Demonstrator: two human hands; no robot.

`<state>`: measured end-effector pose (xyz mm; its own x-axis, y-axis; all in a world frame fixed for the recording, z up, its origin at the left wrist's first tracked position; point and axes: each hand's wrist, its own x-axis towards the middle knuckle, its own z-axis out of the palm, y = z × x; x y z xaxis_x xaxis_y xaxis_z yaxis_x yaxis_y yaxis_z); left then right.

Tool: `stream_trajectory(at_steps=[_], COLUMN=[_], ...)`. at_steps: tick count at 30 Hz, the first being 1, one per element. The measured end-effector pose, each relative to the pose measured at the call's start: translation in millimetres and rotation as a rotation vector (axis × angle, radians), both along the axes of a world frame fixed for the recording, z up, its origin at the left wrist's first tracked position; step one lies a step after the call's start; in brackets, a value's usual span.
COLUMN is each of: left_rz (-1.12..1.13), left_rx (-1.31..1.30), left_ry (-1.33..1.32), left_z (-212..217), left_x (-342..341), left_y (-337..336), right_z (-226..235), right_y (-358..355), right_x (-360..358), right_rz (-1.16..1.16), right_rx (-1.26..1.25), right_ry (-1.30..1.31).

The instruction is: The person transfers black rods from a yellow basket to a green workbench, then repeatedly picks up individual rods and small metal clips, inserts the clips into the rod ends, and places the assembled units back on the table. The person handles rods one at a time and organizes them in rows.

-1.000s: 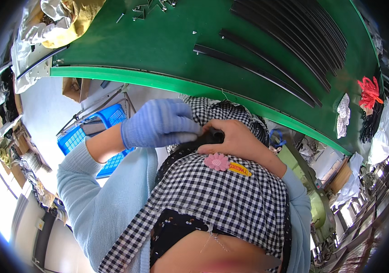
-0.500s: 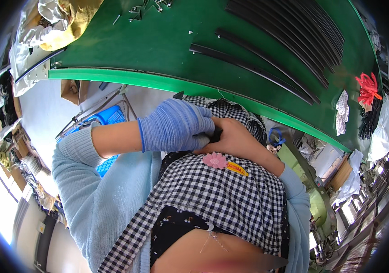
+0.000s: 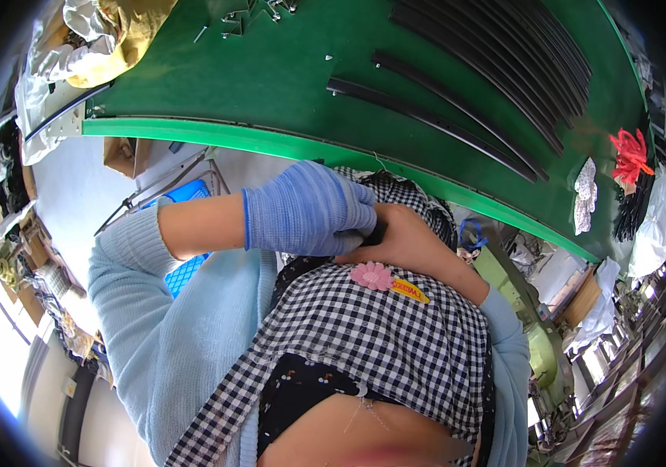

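Note:
Close in front of my chequered apron (image 3: 379, 319), my two hands meet above my lap. My left hand (image 3: 309, 208) wears a blue knitted glove; its fingers are curled and pressed against the right hand. Bare, my right hand (image 3: 414, 240) has its fingers bent round toward the glove. A small black piece (image 3: 380, 231) shows in the gap between the two hands, held by the fingers. Most of it is hidden, so its kind cannot be told.
Ahead lies a green table (image 3: 231, 86) bearing a row of long black strips (image 3: 496, 54), small metal clips (image 3: 233, 23), a screw (image 3: 200, 34) and red cord (image 3: 630, 156). A blue plastic basket (image 3: 186, 274) stands at left below it; a green machine (image 3: 523, 311) stands at right.
My gloved left hand has shifted slightly to the right, and its fingers have closed in further over the black piece. The right hand has barely moved.

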<state>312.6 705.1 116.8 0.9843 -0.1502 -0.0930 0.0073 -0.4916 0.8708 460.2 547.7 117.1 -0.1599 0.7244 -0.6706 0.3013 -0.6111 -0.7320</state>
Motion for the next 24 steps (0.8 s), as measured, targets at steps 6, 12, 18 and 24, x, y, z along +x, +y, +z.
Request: stream_trajectory(at_steps=[6,12,18,24], left_rz=[0.303,0.348,0.162,0.092], left_rx=[-0.042,-0.084,-0.010,0.330], left_ry=[0.119,0.188,-0.050,0.030], left_z=[4,7,7,13], left_x=[-14,-33,-20,-13], left_y=[-12,-18,-6,-16], right_z=[-5,-3,-3,-1], right_y=[-6,-3,0,-1], right_x=[-3,-4,-1,0], right_rz=[-0.063,-0.033,0.020,-0.030], right_rx=[0.048,0.043,0.001,0.016], right_ry=[-0.066,-0.035,-0.008,0.008])
